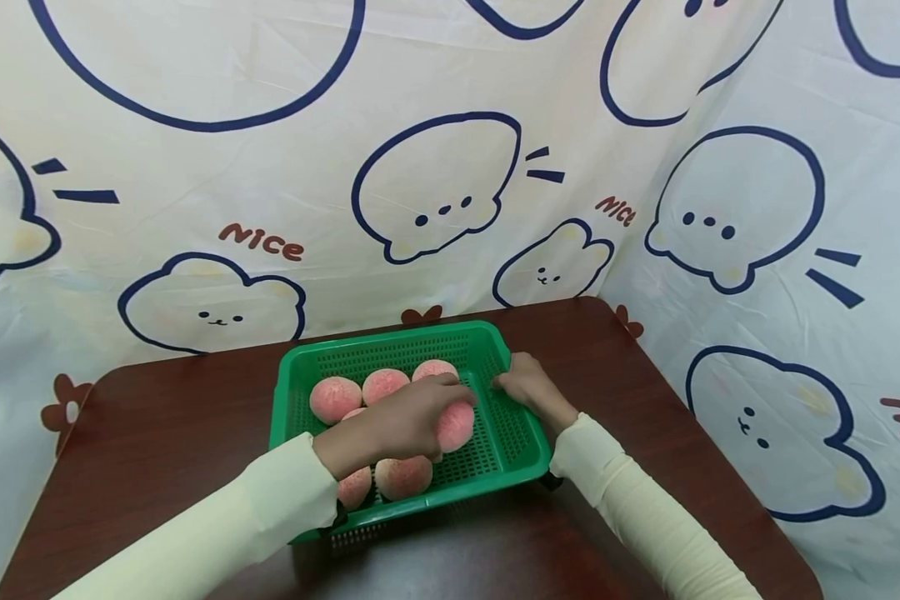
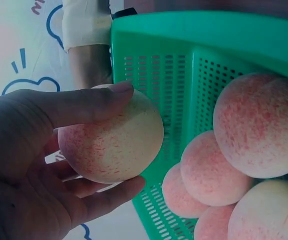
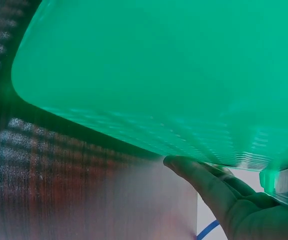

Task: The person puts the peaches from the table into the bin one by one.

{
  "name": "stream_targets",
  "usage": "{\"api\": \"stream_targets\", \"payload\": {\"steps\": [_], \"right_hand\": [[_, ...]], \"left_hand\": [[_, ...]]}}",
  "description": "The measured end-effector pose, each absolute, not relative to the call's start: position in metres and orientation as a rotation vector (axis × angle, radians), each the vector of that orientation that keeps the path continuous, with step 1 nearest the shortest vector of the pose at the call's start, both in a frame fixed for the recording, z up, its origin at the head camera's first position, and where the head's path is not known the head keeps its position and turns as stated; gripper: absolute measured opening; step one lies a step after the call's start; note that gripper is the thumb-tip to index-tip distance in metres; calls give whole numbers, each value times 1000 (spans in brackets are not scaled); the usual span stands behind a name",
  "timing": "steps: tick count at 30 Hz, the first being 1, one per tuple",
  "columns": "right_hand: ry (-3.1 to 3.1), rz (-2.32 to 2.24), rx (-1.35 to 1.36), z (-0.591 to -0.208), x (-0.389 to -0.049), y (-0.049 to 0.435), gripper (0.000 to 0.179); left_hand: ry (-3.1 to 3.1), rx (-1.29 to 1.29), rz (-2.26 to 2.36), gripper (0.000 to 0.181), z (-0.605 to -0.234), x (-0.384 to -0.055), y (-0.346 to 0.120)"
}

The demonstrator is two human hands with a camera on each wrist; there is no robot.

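Note:
A green perforated plastic basket (image 1: 487, 485) holds several pink peaches (image 1: 335, 400). Over its right half, my left hand (image 1: 401, 421) grips one peach (image 1: 456, 427). In the left wrist view, the thumb lies across the upper side of that peach (image 2: 118, 142) and the fingers curl beneath it. My right hand (image 1: 531, 385) grips the basket's right rim, thumb toward the inside. From the right wrist view, fingers of the right hand (image 3: 224, 192) show against the basket's outer side. The left forearm and hand hide part of the fruit in the head view.
The basket stands on a dark brown wooden table (image 1: 172, 442). A pale cloth (image 1: 450, 67) printed with blue cartoon outlines hangs behind the table and along its right side. In the basket, the other peaches sit mostly in the left and middle parts.

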State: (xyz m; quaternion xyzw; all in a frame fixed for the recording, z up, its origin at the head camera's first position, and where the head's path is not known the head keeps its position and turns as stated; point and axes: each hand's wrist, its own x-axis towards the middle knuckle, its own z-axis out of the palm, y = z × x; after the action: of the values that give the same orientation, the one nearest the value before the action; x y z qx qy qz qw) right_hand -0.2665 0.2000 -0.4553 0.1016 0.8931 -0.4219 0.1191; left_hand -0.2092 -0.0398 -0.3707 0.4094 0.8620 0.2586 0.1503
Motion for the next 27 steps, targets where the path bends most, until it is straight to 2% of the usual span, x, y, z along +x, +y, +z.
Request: {"api": "stream_targets", "payload": {"steps": [6, 12, 18, 23, 27], "right_hand": [[2610, -1244, 294, -456, -267, 200, 10], [2611, -1211, 298, -455, -267, 199, 11], [2598, -1214, 316, -454, -267, 200, 10], [2604, -1204, 317, -454, -267, 201, 10], [2602, -1203, 315, -454, -268, 201, 7]], "left_hand": [[2438, 1211, 666, 75, -373, -206, -34], [2436, 1316, 533, 61, -379, -205, -27], [2394, 1358, 414, 64, -393, -207, -18], [2363, 1415, 348, 40, -408, -208, -12], [2341, 1433, 376, 33, -415, -209, -9]]}}
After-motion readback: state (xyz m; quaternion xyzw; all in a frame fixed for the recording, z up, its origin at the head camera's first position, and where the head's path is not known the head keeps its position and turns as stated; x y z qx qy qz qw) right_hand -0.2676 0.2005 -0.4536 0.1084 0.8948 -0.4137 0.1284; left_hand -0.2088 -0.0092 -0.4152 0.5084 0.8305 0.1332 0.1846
